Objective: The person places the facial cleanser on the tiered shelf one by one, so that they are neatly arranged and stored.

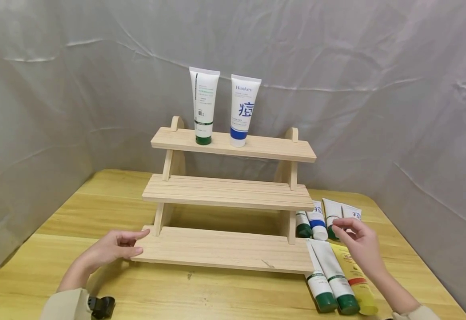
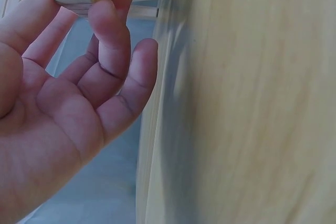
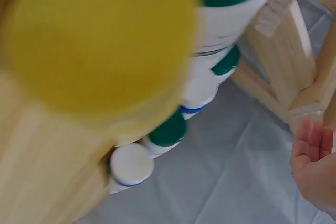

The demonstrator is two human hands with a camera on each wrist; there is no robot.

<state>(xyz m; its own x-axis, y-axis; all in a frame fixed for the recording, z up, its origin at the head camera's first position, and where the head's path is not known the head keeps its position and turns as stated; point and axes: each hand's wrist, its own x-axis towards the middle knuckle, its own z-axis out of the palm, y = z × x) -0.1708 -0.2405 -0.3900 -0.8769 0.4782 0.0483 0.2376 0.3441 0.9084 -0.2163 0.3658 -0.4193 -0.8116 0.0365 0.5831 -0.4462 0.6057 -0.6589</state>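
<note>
A three-step wooden display rack (image 1: 225, 249) stands on the table. My left hand (image 1: 109, 249) pinches the left end of its lowest shelf between thumb and forefinger; in the left wrist view the other fingers (image 2: 113, 51) curl loosely beside the board end. My right hand (image 1: 358, 244), loosely bent and holding nothing, hovers over the squeeze tubes right of the rack. Beneath it lie a yellow tube (image 1: 356, 275) and two white green-capped tubes (image 1: 330, 266). On the top shelf, a green-capped tube (image 1: 205, 104) and a blue-and-white tube (image 1: 244, 109) stand upright on their caps.
Several more white tubes (image 1: 318, 222) lie behind the front ones, close to the rack's right side. A grey cloth (image 1: 356, 89) hangs behind and around the wooden table (image 1: 169, 293).
</note>
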